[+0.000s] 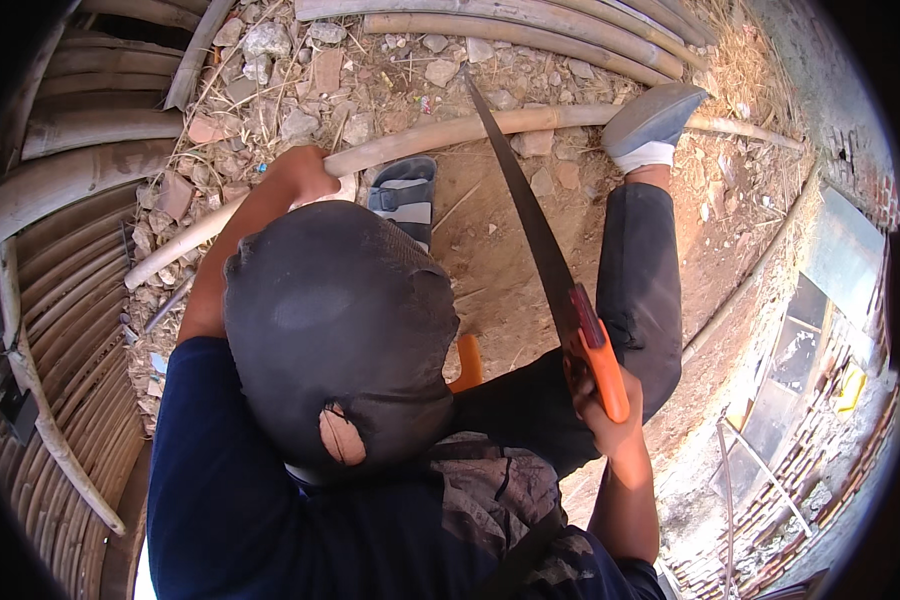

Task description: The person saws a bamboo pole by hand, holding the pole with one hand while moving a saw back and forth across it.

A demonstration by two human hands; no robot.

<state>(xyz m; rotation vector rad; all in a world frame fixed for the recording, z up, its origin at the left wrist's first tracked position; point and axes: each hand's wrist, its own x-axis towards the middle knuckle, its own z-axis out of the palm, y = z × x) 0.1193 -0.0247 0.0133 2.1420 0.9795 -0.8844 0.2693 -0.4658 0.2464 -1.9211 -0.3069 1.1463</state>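
Observation:
My left hand [307,175] is closed round a long pale bamboo pole [425,138] lying across the ground ahead of me. In my right hand [607,412] is a hand saw [523,205], gripped by its orange handle. The dark blade points away and slightly left, and its far end crosses over the pole; whether it touches, I cannot tell. My right foot, in a grey-blue shoe [650,118] and white sock, rests on the pole right of the blade. A large black cloth-covered rounded shape [335,310], with a hole showing skin, hides much of the middle.
Beside the pole is a grey strapped sandal [403,192]. An orange piece [467,362] partly shows near the black cloth. More bamboo poles [530,35] lie at the far side, with stones [297,123] before them. Stacked bamboo [70,320] lines the left; a wall [860,110] stands right.

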